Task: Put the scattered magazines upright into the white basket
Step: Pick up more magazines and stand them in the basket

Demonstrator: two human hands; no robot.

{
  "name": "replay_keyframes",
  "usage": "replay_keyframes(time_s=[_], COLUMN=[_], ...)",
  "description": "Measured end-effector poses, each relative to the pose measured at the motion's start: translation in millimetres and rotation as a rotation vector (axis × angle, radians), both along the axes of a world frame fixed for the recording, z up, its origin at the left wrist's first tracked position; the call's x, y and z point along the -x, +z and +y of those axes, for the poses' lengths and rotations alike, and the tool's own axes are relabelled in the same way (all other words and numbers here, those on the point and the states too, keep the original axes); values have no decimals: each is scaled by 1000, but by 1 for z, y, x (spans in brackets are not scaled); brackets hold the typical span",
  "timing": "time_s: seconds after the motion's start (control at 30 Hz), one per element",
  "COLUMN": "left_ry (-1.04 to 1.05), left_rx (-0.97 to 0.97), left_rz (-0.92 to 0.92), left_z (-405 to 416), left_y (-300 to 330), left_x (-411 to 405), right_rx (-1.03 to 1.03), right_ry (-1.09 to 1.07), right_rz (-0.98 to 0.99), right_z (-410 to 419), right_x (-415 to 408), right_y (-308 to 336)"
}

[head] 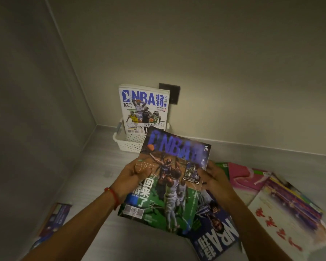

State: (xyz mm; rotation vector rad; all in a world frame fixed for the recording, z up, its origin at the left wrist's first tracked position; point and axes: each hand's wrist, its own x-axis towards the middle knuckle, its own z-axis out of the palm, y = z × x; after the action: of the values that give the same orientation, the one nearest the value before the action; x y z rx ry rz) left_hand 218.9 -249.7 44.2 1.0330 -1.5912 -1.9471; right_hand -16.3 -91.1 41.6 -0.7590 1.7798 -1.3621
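The magazine in hand (169, 185) is thin, glossy and limp: light to lift, but likely to sag at the unsupported corners and slide on its slick cover. A hold on both long edges near mid-height, as now, judges best for keeping it flat.

The left hand (134, 176) grips the left edge, thumb curled over the cover and fingers hidden behind. A red cord (114, 196) circles that wrist. The right hand (215, 176) holds the right edge; its grip is closed on the magazine, though the fingertips are blurred. Both forearms reach forward, wrists roughly level, with the magazine tilted and facing up at the person.

Beyond the hands stands the white basket (128, 142), against the wall, with an upright magazine (144, 108) already in it. Below and right of the hands, loose magazines (271, 200) lie on the floor; another (54, 221) lies to the left.
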Motion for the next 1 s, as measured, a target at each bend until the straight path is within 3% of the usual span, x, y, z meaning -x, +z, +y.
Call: replay_keyframes(time_s=[0.1, 0.33, 0.53, 0.63, 0.77, 1.0], left_ry=[71, 68, 190, 235, 310, 329], left_rx=[-2, 31, 389, 586, 519, 172], left_rz=[15, -16, -49, -149, -183, -142], left_z=[-20, -68, -133, -181, -232, -257], left_y=[-5, 6, 35, 48, 39, 6], left_x=[-9, -22, -19, -13, 2, 24], right_rx=[12, 1, 33, 48, 0, -81], right_ry=[29, 44, -37, -83, -126, -189], right_rz=[260, 455, 703, 848, 890, 666], right_z=[-23, -80, -146, -182, -219, -250], right_x=[0, -2, -2, -2, 3, 10], right_y=[16, 40, 71, 87, 86, 52])
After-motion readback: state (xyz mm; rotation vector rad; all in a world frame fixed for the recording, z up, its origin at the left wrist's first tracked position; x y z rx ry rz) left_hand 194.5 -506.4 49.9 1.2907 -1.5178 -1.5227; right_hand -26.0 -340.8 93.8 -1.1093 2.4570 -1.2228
